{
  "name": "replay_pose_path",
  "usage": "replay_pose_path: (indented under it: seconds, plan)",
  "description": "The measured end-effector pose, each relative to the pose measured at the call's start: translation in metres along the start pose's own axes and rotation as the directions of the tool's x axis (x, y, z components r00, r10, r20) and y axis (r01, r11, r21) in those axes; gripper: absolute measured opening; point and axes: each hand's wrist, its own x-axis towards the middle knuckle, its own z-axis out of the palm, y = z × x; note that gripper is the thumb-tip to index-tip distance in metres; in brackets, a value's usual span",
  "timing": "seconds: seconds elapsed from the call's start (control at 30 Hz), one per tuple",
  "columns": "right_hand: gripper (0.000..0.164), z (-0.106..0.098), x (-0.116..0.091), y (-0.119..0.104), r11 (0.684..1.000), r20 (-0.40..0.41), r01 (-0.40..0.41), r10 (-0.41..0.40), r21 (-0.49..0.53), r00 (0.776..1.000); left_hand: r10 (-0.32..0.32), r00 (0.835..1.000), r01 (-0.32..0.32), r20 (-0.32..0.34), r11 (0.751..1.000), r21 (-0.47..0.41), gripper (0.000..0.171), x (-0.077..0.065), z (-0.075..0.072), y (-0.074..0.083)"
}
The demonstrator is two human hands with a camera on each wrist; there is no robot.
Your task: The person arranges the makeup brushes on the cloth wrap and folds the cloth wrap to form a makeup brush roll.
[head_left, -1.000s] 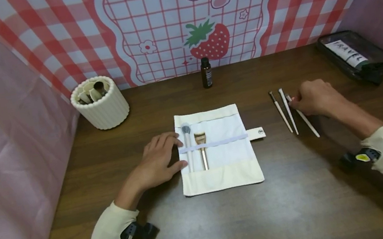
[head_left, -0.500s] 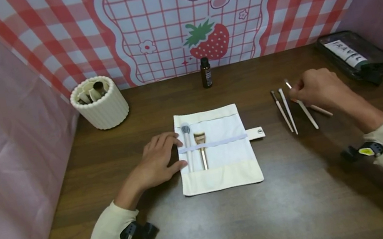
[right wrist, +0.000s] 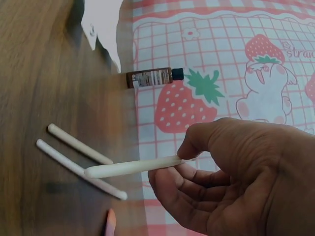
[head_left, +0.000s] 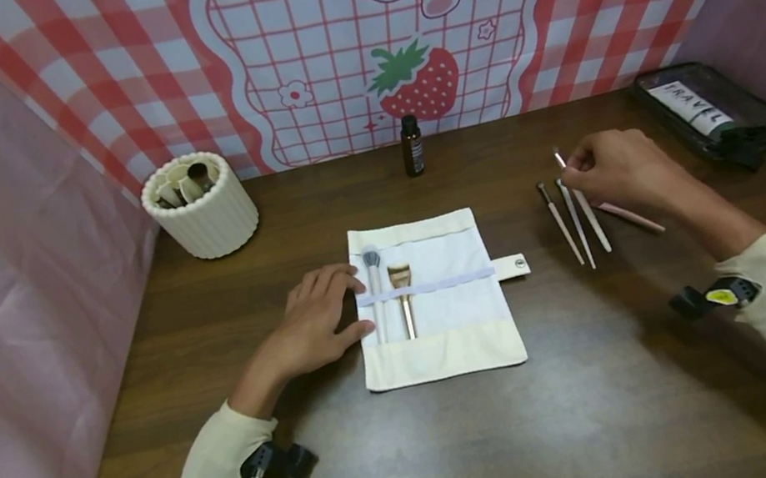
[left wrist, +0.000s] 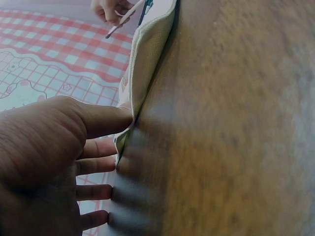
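Note:
My right hand [head_left: 625, 166] pinches a white-handled makeup brush [right wrist: 128, 168] between thumb and fingers, above the table at the right. Two slim pale brushes [head_left: 562, 226] lie just left of it, and a pink-handled brush [head_left: 634, 218] lies partly under the hand. At the centre a cream cloth brush roll [head_left: 444, 356] is spread flat. Its lilac elastic band [head_left: 451, 282] crosses a white brush [head_left: 373, 270] with a grey head and a gold brush [head_left: 406, 307]. My left hand [head_left: 313, 322] rests at the roll's left edge, thumb and fingertips touching the cloth.
A white ribbed cup [head_left: 213, 221] with several brushes stands at the back left. A small dark bottle [head_left: 413, 148] is upright near the back wall. A black see-through pouch [head_left: 750, 114] labelled TRAVEL lies at the back right.
My right hand has lifted the white-handled brush and carried it slightly left and back. The pink-handled brush now shows beneath the hand. The left hand and the roll stay still.

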Motion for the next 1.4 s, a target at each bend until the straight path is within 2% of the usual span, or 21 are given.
replay_pose_path:
  seconds: [0.33, 0.73, 1.4]
  plan:
    - [0.032, 0.006, 0.008, -0.018, 0.994, 0.006, 0.005, -0.006, 0.108, 1.000, 0.007, 1.000, -0.007, -0.002, 1.000, 0.003, 0.048, 0.000, 0.001, -0.001]
    - [0.029, 0.015, 0.017, -0.042, 0.982, -0.046, 0.114, -0.109, 0.152, 0.993, -0.004, 1.000, 0.004, 0.006, 1.000, 0.004, 0.048, 0.000, 0.001, -0.001]
    - [0.023, 0.039, 0.031, -0.074, 0.944, -0.029, 0.158, -0.157, 0.288, 0.987, 0.011, 1.000, -0.011, -0.003, 1.000, 0.004, 0.047, 0.000, 0.001, -0.002]
